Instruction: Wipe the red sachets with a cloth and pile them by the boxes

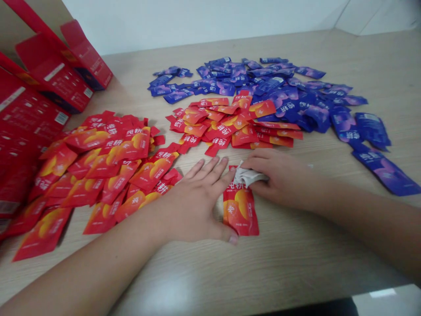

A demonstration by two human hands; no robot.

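A single red packet with orange fruit print lies flat on the table in front of me. My left hand is spread flat at its left side, the thumb touching its lower left edge. In my right hand is a crumpled whitish cloth or tissue, pinched between the fingers and resting on the packet's top end. Just beyond my hands is a pile of red packets, and a larger red pile lies to the left of them.
Blue-purple packets are heaped at the back and trail toward the right. Red cartons stand at the left edge. A white wall is behind the wooden table.
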